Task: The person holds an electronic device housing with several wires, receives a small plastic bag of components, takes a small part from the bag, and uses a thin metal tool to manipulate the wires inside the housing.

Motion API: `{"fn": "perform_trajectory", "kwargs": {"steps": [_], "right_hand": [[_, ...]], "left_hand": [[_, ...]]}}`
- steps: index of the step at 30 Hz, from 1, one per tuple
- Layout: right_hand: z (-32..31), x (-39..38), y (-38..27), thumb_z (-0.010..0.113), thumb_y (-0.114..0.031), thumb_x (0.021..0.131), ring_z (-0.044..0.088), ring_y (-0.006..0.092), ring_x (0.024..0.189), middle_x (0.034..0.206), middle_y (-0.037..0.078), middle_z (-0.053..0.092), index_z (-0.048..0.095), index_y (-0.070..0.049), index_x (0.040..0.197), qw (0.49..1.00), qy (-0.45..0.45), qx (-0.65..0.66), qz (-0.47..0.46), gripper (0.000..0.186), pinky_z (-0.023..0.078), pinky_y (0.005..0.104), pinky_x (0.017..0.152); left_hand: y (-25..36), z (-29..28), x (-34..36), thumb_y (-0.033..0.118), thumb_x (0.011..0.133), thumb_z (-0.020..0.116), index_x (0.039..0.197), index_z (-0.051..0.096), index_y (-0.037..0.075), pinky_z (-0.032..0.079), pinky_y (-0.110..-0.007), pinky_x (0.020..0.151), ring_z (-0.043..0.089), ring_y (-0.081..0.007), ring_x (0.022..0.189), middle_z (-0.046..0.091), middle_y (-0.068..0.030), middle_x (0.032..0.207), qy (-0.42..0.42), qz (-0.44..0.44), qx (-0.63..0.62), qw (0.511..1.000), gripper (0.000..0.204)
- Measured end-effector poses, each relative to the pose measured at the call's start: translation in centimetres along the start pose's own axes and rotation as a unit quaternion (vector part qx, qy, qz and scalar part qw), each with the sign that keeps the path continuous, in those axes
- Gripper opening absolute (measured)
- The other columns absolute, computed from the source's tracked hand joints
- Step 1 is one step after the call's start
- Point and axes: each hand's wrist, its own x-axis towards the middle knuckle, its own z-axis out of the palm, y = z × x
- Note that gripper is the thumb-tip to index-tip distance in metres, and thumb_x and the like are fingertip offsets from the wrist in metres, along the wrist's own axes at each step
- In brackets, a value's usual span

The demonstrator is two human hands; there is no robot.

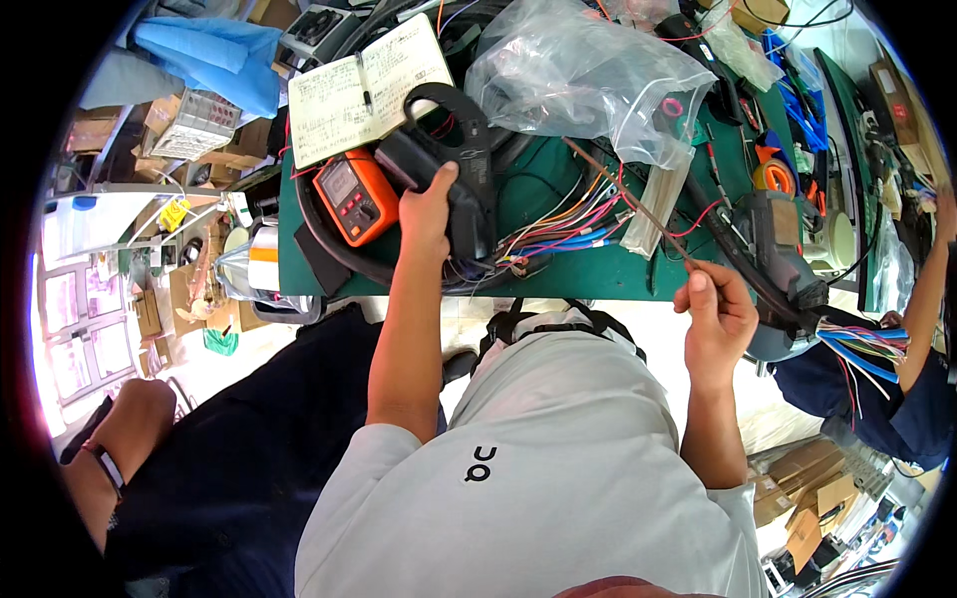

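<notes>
My left hand (427, 214) grips a black plastic housing (471, 214) with a loop handle, lying on the green mat (588, 274). Beside it are an orange meter (356, 199) and an open notebook (327, 105) with a pen on it. Several coloured wires (563, 239) spread out to the housing's right, near a clear plastic strip (653, 209). My right hand (718, 319), fingers closed, holds one end of a long, thin brown rod or stiff wire (626, 194) near the bench's front edge; the rod slants up and left over the wires.
A crumpled clear bag (578, 75) covers the back middle. Tools, an orange tape roll (774, 177) and a grey device (773, 239) crowd the right. One person (219, 478) is close on my left; another (857, 399) works at right among wire bundles. Shelves and boxes (189, 130) stand at left.
</notes>
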Motion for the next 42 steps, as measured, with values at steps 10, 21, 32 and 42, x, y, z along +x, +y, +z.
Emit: {"fn": "perform_trajectory", "kwargs": {"steps": [10, 21, 32, 42], "right_hand": [[1.3, -0.3, -4.9, 0.052, -0.030, 0.097, 0.048, 0.0117, 0.055, 0.068, 0.009, 0.055, 0.056, 0.005, 0.096, 0.965, 0.023, 0.014, -0.262, 0.035, 0.038, 0.0234, 0.052], [2.5, -0.3, -9.6, 0.062, -0.011, 0.091, 0.058, 0.0173, 0.059, 0.074, 0.012, 0.063, 0.056, 0.008, 0.100, 0.896, -0.071, -0.090, -0.429, 0.022, 0.045, 0.0253, 0.053], [4.0, -0.2, -11.2, 0.075, -0.002, 0.074, 0.053, 0.0215, 0.053, 0.078, 0.010, 0.064, 0.060, 0.006, 0.095, 0.850, -0.017, -0.178, -0.496, 0.027, 0.041, 0.0300, 0.046], [3.3, -1.0, -11.3, 0.076, 0.002, 0.069, 0.054, 0.0221, 0.053, 0.075, 0.009, 0.062, 0.060, 0.005, 0.094, 0.851, 0.007, -0.194, -0.487, 0.030, 0.041, 0.0304, 0.046]], "left_hand": [[9.1, 1.7, -4.8, 0.049, 0.095, 0.041, 0.117, 0.054, -0.005, 0.055, -0.043, 0.080, 0.064, -0.0355, 0.093, 0.063, -0.0262, 0.103, -0.276, 0.013, -0.324, 0.905, 0.060], [8.6, 4.6, -5.7, 0.050, 0.094, 0.043, 0.117, 0.054, -0.003, 0.052, -0.044, 0.085, 0.060, -0.0345, 0.100, 0.062, -0.0230, 0.105, -0.390, -0.055, -0.386, 0.834, 0.058], [9.1, 7.5, -7.9, 0.052, 0.093, 0.044, 0.111, 0.056, 0.000, 0.055, -0.040, 0.078, 0.061, -0.0302, 0.095, 0.060, -0.0223, 0.106, -0.331, -0.048, -0.297, 0.895, 0.056], [8.7, 8.3, -7.8, 0.053, 0.093, 0.046, 0.108, 0.059, 0.002, 0.054, -0.042, 0.078, 0.063, -0.0298, 0.089, 0.064, -0.0194, 0.101, -0.332, -0.033, -0.253, 0.908, 0.055]]}}
